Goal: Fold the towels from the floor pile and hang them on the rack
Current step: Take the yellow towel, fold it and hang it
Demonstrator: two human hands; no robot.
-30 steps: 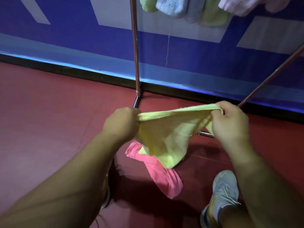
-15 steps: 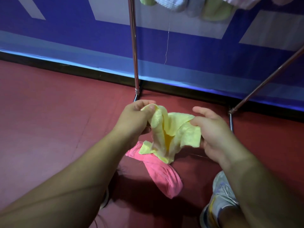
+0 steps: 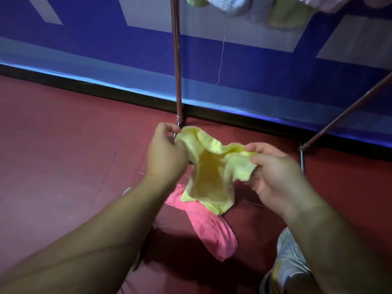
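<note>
My left hand (image 3: 167, 153) and right hand (image 3: 273, 172) each pinch an edge of the yellow towel (image 3: 212, 177), which sags between them above the pink towel (image 3: 210, 228) on the red floor (image 3: 63, 155).

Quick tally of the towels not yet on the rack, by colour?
Yellow terry towel, held in both hands: 1
Pink terry towel, lying on the red floor: 1
Total: 2

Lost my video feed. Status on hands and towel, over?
Left hand and right hand both pinch the limp yellow terry towel, unfolded. Crumpled pink towel on the red floor below. Nothing blocking.
</note>
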